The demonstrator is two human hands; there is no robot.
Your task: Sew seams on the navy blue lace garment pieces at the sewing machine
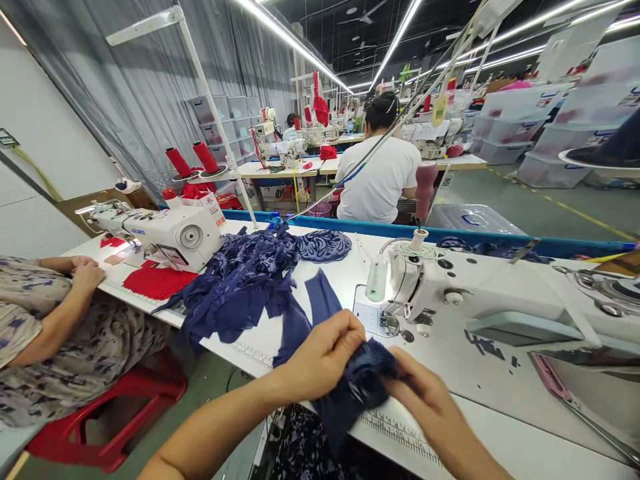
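A dark blue cloth [364, 385] is held at the near edge of the white table [490, 400], just in front of the sewing machine [440, 293]. It is pinched by the left hand [325, 357], with the fingers curled tight on it. It is gripped from the other side by the right hand [425, 400]. A big pile of blue cloth [240, 287] is seen to the left.
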